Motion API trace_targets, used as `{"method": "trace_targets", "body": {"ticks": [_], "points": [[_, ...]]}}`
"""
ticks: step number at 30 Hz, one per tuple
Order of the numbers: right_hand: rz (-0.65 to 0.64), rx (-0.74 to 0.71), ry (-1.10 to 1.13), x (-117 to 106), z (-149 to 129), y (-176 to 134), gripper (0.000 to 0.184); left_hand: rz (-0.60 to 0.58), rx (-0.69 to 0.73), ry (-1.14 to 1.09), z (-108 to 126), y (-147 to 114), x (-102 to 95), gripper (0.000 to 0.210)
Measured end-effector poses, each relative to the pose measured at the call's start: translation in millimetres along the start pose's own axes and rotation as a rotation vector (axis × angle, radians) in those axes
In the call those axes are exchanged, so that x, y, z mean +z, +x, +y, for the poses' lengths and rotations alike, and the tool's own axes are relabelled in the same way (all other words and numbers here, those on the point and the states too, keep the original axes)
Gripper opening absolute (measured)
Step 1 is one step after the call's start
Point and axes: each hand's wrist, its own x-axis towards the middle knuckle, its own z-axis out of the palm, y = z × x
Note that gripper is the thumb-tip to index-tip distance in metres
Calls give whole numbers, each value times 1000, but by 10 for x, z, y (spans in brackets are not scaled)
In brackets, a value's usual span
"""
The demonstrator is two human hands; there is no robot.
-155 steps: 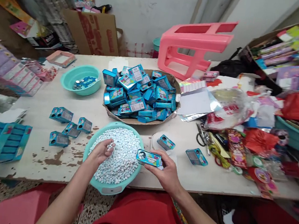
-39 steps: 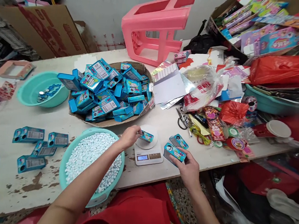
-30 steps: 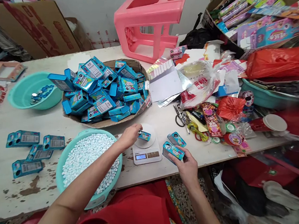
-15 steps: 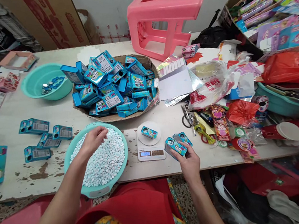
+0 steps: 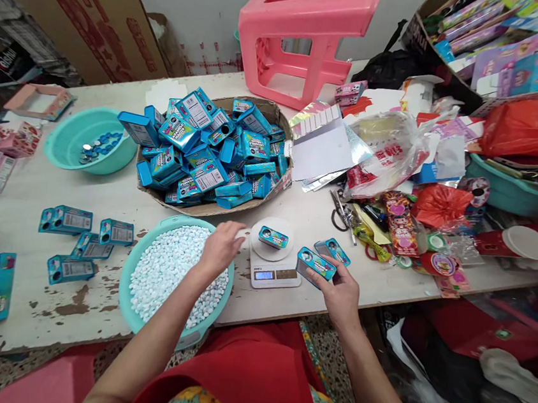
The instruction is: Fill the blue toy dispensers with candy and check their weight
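Note:
My left hand [image 5: 222,246] is between the basin of candies and the scale, its fingers drawn together toward the scale. Whatever may be in them is hidden. Small whitish candies [image 5: 166,267] fill the turquoise basin [image 5: 124,302] below that wrist. A blue candy box [image 5: 273,236] lies on the round plate of the white kitchen scale [image 5: 276,277], whose display is lit. My right hand [image 5: 340,289] grips a second blue candy box [image 5: 313,265] just right of the scale. Another blue box [image 5: 335,252] lies behind its fingers.
A cardboard tray [image 5: 277,193] heaped with blue boxes stands behind the scale. Several blue boxes [image 5: 72,219] sit at left, near a display carton [image 5: 2,295] and a turquoise bowl [image 5: 126,164]. Scissors [image 5: 339,215], bags and a pink stool [image 5: 308,58] occupy the right and back.
My left hand has moved right, from above the candies to beside the scale. My right hand still holds its box. The view has shifted slightly.

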Motion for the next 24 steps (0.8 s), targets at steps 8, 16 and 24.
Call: {"method": "trace_targets", "body": {"ticks": [8,16,24], "points": [[-6,6,-14,6,33,-53,55,-269,198,2,383,460,523,33],[-16,33,-56,126,102,-52,61,372,-432,-44,-389,-580,-820,50],[-90,-302,-104,596,180,170,46,86,-1225,327,-2139,-1759,-1136,65]]}}
